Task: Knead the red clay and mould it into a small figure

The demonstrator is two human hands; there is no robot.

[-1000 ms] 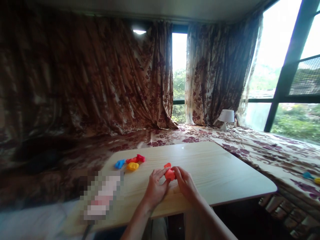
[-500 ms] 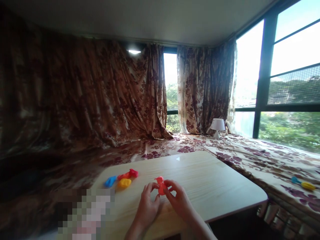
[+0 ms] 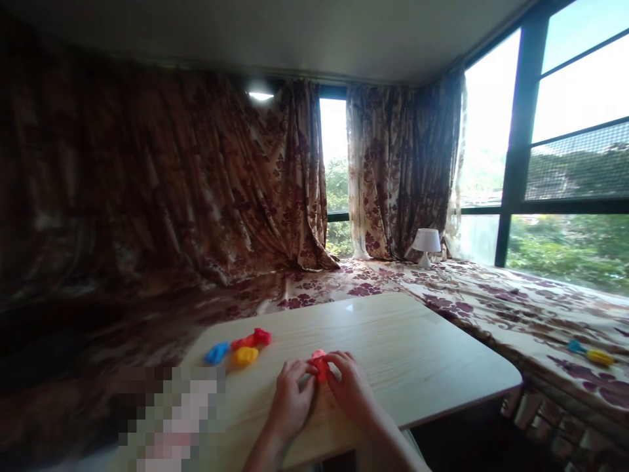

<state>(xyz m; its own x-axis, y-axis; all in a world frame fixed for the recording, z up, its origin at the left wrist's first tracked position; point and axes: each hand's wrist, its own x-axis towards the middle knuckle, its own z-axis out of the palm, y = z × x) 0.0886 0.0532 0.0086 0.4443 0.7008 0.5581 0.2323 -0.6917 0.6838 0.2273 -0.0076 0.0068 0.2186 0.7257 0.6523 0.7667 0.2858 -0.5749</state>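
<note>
Between my two hands is a small, soft, coral-red lump point(image 3: 320, 366) that looks like modelling clay, held just over the table. My left hand point(image 3: 295, 394) pinches its left side with the fingertips. From the right, my right hand point(image 3: 350, 388) grips it between thumb and fingers. The fingers cover part of the lump, so its full shape is hidden. To the left of my hands lie a blue lump point(image 3: 217, 353), a yellow lump point(image 3: 245, 356) and a red-orange lump point(image 3: 251, 339), close together on the tabletop.
The pale wooden table point(image 3: 417, 354) has rounded corners. Beyond it spreads a flowered cloth surface point(image 3: 472, 295) with a white lamp point(image 3: 426, 245) near the windows. A blue and yellow object point(image 3: 597, 355) lies on that cloth at right. A blurred patch covers the lower left.
The upright tip of the red lump is no longer visible; the lump looks more compact. My fingers have closed further around it. The view has tilted slightly.
</note>
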